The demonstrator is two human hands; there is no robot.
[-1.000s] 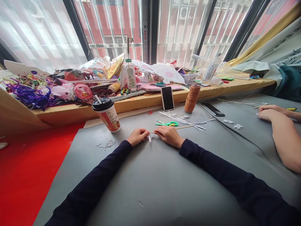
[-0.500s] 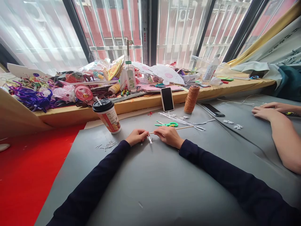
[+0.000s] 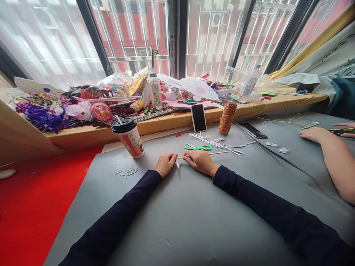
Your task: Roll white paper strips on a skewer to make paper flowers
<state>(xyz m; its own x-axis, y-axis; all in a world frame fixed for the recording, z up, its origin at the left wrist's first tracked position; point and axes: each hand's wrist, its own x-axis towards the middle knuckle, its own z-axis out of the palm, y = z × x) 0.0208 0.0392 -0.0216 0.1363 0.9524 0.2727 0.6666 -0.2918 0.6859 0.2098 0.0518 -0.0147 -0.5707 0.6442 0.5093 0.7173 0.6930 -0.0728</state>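
My left hand (image 3: 166, 164) is closed in a pinch at the near end of a thin wooden stick, where a short white cord-like piece (image 3: 178, 163) hangs below the fingertips. From the other side, my right hand (image 3: 201, 162) grips the wooden stick (image 3: 219, 153), which sticks out past the knuckles to the right. Just beyond my right hand lie green-handled scissors (image 3: 203, 147) and a bundle of long white strips (image 3: 227, 147). Short white snippets (image 3: 129, 172) are scattered left of my left hand. The exact hold at the fingertips is partly hidden.
A paper cup with black lid (image 3: 130, 140) stands at left. A phone (image 3: 199, 118) leans upright beside a brown twine spool (image 3: 227, 118); another phone (image 3: 253, 130) lies flat. At right, a co-worker's hand (image 3: 316, 133) works near pliers (image 3: 342, 132). Craft clutter crowds the windowsill.
My left hand has turned, its back now more upright, and the white piece hangs shorter below it. The co-worker's hands have parted, showing the pliers. The view has shifted slightly.
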